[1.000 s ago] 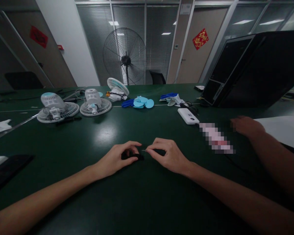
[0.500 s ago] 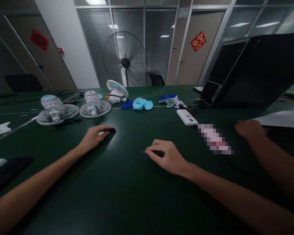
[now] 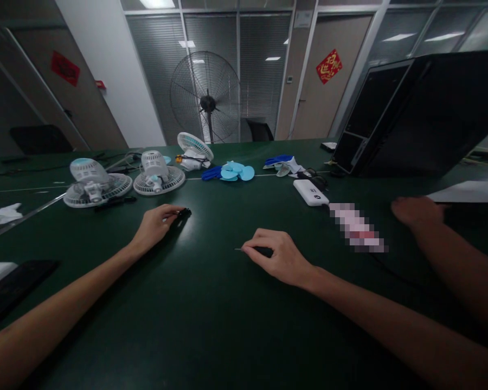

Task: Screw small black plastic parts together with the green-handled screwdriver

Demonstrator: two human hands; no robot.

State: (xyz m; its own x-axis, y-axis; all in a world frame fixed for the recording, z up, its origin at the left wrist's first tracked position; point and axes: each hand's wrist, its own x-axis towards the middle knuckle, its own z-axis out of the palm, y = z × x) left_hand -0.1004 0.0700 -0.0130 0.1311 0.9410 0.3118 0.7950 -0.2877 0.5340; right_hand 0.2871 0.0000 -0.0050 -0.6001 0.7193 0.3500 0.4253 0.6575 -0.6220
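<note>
My left hand [image 3: 156, 223] pinches a small black piece [image 3: 184, 213] just over the green table [image 3: 211, 319]; its exact kind is too small to make out. My right hand [image 3: 282, 257] is closed around the black handle of a small screwdriver [image 3: 265, 251], whose thin metal shaft points left, toward my left hand. Part of the handle is hidden by my fingers. Beyond my hands, light-blue fan blades [image 3: 236, 171] lie beside a blue glove [image 3: 212, 173].
Small white fans [image 3: 90, 184] stand at the back left. A white power bank [image 3: 310, 193] lies right of centre, beside a blurred-out item [image 3: 358, 227]. Another person's hand [image 3: 418, 210] rests at right, near a large black case [image 3: 431, 119]. Gloves [image 3: 282, 164] lie farther back.
The black piece in my left hand has turned slightly and shows more of its side. My right hand keeps hold of the screwdriver, almost still. The view has shifted very slightly.
</note>
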